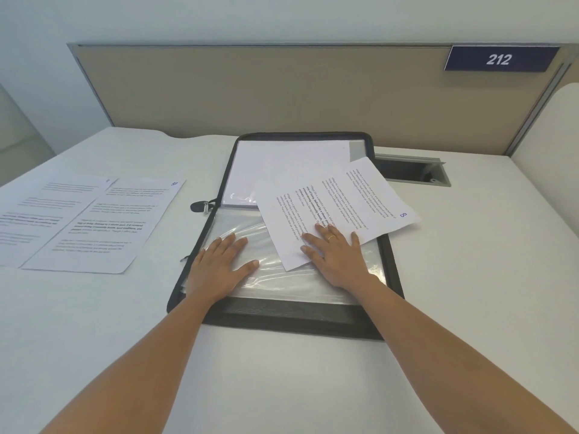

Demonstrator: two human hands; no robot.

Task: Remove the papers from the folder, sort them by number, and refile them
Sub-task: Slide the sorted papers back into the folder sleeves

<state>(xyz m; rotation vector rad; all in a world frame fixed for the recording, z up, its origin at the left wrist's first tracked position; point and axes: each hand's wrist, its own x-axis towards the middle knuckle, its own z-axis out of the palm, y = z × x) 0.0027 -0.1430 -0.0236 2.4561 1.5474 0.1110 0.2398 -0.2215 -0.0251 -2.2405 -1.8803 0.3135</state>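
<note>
While left hand (221, 265) lies flat on folder (388, 270) sleeves, right hand (336, 257) flat, fingers spread, pressing paper (338, 202).

White desk (470, 277). Beige partition panel (250, 89) upright along far edge. Blue number plate (499, 59) reading "212" at panel's top right. Recessed metal cable slot (413, 169) in desk near panel.

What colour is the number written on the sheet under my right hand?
Blue-purple: the number on the sheet shows best in the head view.
</note>
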